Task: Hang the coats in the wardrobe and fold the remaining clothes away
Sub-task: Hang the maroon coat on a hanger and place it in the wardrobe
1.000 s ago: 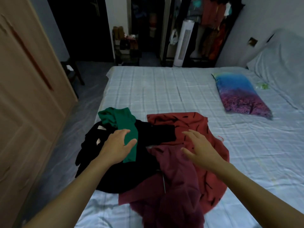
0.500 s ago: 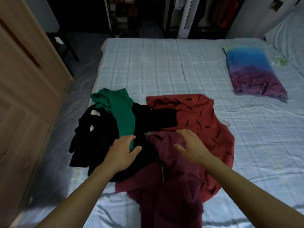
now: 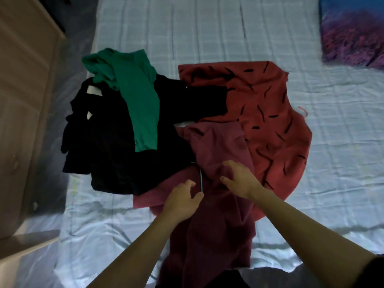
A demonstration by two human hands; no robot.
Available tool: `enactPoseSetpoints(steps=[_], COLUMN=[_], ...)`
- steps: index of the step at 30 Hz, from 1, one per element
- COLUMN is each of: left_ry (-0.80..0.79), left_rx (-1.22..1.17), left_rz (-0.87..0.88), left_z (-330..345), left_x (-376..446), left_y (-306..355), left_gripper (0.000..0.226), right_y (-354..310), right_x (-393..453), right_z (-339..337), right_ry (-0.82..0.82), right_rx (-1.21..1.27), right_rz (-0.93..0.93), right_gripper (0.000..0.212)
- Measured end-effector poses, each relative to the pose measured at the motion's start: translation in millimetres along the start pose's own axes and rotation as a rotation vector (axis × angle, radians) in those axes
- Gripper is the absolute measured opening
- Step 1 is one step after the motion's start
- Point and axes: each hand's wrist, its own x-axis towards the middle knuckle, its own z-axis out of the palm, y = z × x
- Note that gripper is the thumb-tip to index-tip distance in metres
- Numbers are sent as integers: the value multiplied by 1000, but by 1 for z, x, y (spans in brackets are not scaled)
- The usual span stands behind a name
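Maroon garment [image 3: 220, 154] crumpled on bed [image 3: 332, 142], left hand [image 3: 182, 201] grip half-open, right hand [image 3: 239, 177] pinching its fabric

I look down on a clothes pile on the checked bed [image 3: 228, 34] | my left hand [image 3: 182, 201] and right hand [image 3: 241, 179], fingers curled, rest on the maroon garment [image 3: 218, 146] | green top [image 3: 137, 94] over black clothes [image 3: 108, 146], far left | rust patterned garment [image 3: 270, 104] right | wooden wardrobe [image 3: 22, 100] far left.
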Motion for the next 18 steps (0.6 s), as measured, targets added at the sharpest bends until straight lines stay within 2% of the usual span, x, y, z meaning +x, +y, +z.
enactPoseSetpoints(steps=[5,8,12,18], left_ry=[-68,-75,-2,113], left_rx=[-146,-176,-131,-262], left_rz=[-177,-229,-262,-248], left_z=[47,72,99,116], left_x=[15,23,27,19], left_y=[-21,-25,-22,-12], left_gripper=[55,56,59,41], right_y=[13,19,28,37], right_x=[13,13,13,11], right_z=[32,48,62,64], right_ry=[-61,-38,22,91], right_rx=[-18,-38,-22,73], right_rz=[-20,-34,-62,-50], right_gripper=[61,63,66,67])
